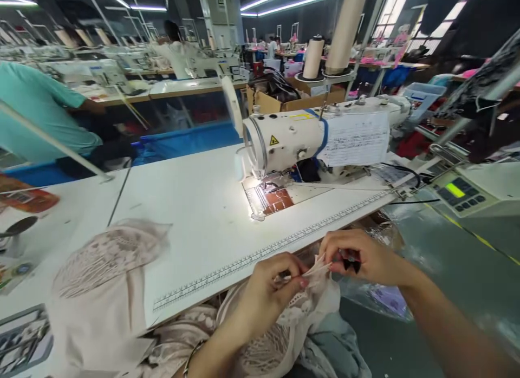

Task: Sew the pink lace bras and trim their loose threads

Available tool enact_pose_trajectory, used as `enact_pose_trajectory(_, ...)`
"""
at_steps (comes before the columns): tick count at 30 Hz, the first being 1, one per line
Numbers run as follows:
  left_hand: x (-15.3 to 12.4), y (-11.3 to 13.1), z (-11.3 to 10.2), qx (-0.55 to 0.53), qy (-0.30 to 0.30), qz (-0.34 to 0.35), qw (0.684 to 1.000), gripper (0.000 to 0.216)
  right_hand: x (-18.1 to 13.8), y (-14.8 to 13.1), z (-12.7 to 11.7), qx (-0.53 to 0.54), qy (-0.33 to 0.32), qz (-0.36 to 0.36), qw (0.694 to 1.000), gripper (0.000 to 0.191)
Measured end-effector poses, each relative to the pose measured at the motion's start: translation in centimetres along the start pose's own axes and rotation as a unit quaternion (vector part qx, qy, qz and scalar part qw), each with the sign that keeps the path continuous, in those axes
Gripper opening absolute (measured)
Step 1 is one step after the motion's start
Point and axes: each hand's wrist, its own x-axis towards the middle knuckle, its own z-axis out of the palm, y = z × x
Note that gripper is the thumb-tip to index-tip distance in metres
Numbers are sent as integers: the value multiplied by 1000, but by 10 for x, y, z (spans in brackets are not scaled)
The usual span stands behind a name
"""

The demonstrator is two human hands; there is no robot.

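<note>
My left hand (266,294) pinches the edge of a pale beige lace garment (298,313) just off the table's front edge. Opposite it, my right hand (363,253) grips the same edge between thumb and fingertips, and the cloth is drawn up between both hands. Something small and black (351,261) shows inside the curled right fingers; its kind I cannot make out. The rest of the garment hangs in folds below, over grey-green cloth (339,340). Beyond the hands stands a white sewing machine (284,139), its lamp lighting the needle plate.
More beige lace fabric (97,291) lies over the table's left side, near a tray of metal parts (26,334). A printed ruler (260,253) runs along the front edge. A control panel (459,194) is at right. A person in a turquoise shirt (36,107) sits at left.
</note>
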Motion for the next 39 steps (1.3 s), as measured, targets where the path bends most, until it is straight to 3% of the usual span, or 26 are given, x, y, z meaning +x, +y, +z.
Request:
enact_pose_trajectory(6, -2, 0, 1, -38, 5, -35, 999, 25, 0, -4, 8, 2, 50, 30, 998, 23)
enact_pose_trajectory(12, -1, 0, 6, 24, 33, 14, 999, 26, 0, -5, 18, -6, 107, 31, 994, 28)
enact_pose_trajectory(18, 1, 0, 8, 65, 53, 63, 994, 26, -5, -11, 22, -45, 138, 80, 986, 19)
enact_pose_trajectory(22, 3, 6, 9, 81, 65, 23, 994, 16, -4, -20, 21, -30, 129, 84, 988, 14)
enact_pose_trajectory(25, 7, 10, 14, 96, 34, 17, 995, 38, -2, -25, 22, -18, 111, 82, 990, 14)
enact_pose_trajectory(29, 12, 7, 22, 157, 56, 0, 986, 9, 1, -28, 26, -12, 103, 87, 991, 15)
enact_pose_trajectory(32, 15, 4, 23, 75, 70, -57, 993, 22, 2, -28, 24, -20, 141, 122, 982, 16)
enact_pose_trajectory(35, 17, 3, 20, -58, 58, -117, 990, 33, 0, -21, 21, 4, 189, 140, 972, 36)
enact_pose_trajectory(39, 18, 3, 17, -162, 39, -146, 975, 45, -3, -9, 22, 23, 167, 170, 971, 48)
